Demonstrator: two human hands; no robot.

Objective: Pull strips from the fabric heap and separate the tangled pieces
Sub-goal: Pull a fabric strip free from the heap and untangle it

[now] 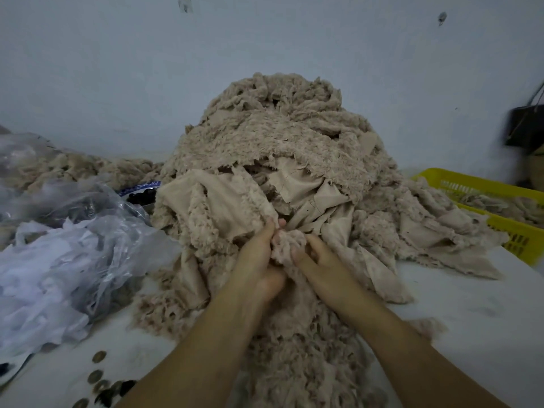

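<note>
A tall heap of beige fleecy fabric strips (282, 142) rises against the wall on a white table. Strips spill forward from it toward me, under my forearms. At the heap's near foot, my left hand (259, 254) and my right hand (321, 257) both grip one bunched tuft of fleece (287, 244) between them. Left fingers curl over its left side, and the right thumb and fingers pinch its right side. The fingertips are partly buried in the fabric.
Crumpled clear plastic bags (67, 245) with white scraps lie at the left. A yellow slotted crate (497, 210) holding more fleece stands at the right. Round brown buttons (100, 378) lie at the table's near left. A dark bag (527, 128) hangs on the wall.
</note>
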